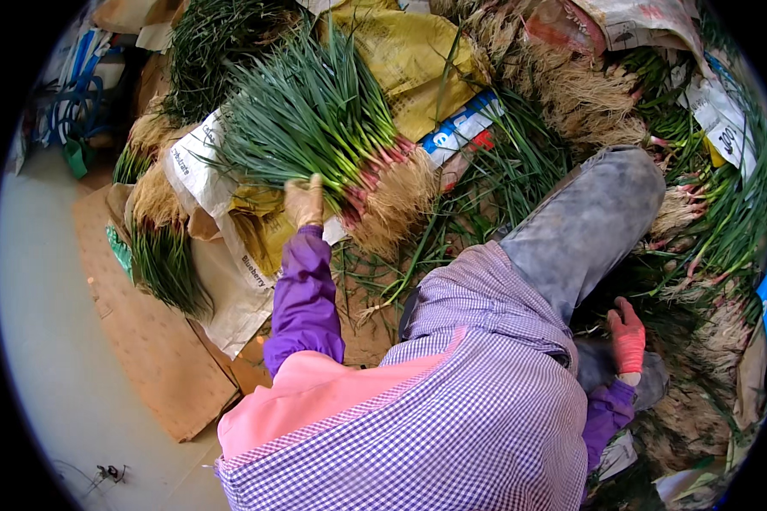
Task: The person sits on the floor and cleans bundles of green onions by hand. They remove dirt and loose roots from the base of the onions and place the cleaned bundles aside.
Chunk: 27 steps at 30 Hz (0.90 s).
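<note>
A large fanned bunch of leafy green plants with reddish stem bases and pale roots [319, 128] lies before me on plastic sacks. My left hand [305, 201], in a pale glove, is at the near edge of its green stems; whether the fingers grip any stems cannot be told. My right hand [627, 338], in a red glove, is low at the right beside my bent leg, its fingers apart and nothing seen in them. Near it lie loose leaves and a pile of rooted plants [728, 332].
A yellow woven sack [415, 64] lies beyond the bunch. Smaller rooted bundles [166, 255] rest at the left by a brown board [147, 313]. More plants [728, 211] are heaped at the right. Blue straps [80, 96] are at the upper left.
</note>
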### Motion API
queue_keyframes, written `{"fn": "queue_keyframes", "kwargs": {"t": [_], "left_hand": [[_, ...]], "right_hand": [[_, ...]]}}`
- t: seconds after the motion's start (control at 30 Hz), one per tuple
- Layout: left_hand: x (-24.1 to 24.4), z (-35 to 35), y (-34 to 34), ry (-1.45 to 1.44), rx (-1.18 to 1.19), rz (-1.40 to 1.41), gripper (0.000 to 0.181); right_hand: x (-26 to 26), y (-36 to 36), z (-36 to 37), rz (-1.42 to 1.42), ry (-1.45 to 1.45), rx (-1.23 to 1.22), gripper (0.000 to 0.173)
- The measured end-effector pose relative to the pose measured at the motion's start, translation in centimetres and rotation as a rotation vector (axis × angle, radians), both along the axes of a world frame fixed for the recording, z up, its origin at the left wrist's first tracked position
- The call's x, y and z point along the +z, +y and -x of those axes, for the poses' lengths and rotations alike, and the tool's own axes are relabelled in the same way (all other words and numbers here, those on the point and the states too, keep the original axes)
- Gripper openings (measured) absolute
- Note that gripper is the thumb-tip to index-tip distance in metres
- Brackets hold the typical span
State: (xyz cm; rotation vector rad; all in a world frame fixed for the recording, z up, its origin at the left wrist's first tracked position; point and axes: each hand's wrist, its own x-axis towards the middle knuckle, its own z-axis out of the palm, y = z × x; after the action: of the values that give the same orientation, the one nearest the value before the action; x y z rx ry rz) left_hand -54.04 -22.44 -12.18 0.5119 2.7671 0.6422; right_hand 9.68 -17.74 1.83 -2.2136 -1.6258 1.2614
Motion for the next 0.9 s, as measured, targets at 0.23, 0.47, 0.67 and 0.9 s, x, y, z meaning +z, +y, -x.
{"fn": "queue_keyframes", "kwargs": {"t": [0.23, 0.47, 0.67, 0.9], "left_hand": [[1.1, -2.2, 9.5, 0.377, -0.623, -0.066, 0.032], [-3.6, 3.1, 14.2, 0.040, -0.596, 0.038, 0.021], [-10.1, 11.9, 12.4, 0.271, -1.054, 0.122, 0.026], [0.9, 7.9, 17.0, -0.511, -0.032, -0.714, 0.037]], "right_hand": [[-0.6, 0.0, 0.6, 0.021, -0.034, 0.012, 0.043], [1.3, -1.2, 2.2, -0.096, -0.144, -0.003, 0.048], [2.6, -2.0, 1.5, -0.094, -0.277, 0.057, 0.041], [2.6, -2.8, -1.3, -0.209, -0.152, -0.062, 0.038]]}}
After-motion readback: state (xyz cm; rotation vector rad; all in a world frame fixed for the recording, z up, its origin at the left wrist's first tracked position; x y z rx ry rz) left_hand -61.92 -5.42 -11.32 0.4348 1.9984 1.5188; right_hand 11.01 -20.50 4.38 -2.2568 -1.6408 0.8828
